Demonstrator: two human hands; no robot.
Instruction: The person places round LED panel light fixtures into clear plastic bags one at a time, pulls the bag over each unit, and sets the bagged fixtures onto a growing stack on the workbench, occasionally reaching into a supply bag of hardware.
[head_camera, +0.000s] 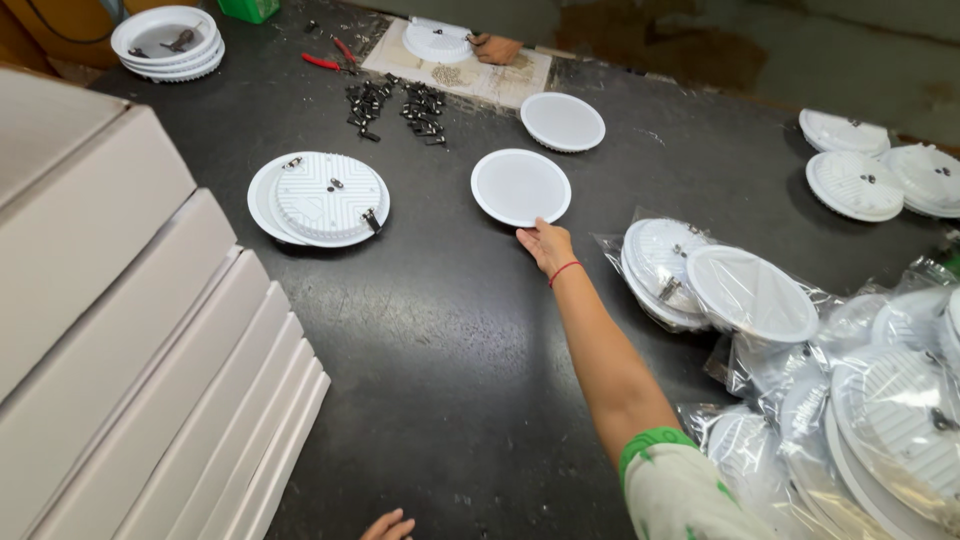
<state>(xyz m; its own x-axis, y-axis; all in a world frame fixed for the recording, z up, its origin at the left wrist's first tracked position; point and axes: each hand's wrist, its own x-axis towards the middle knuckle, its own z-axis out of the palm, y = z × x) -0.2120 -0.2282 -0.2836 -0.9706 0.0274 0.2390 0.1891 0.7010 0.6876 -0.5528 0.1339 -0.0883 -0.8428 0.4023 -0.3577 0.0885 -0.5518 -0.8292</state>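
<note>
Overhead, dark counter (450, 340), concrete floor beyond. White boxes (130, 380) stacked left; bagged lamps (800, 400) right. Flat white round panel (520, 187) lies mid-counter. Right hand (545, 245) at its near edge, fingertips touching rim, grip loose, not closed round it. Right arm stretched forward. Left hand (388, 525) at bottom edge, fingers barely visible, grip unclear.

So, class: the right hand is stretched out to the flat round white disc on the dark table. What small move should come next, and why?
Probably close the fingers on the near rim of the flat round white disc and draw it closer. The right hand only touches its edge at full arm's stretch, open, and the disc lies flat on the dark table, so nothing is gripped yet.
</note>
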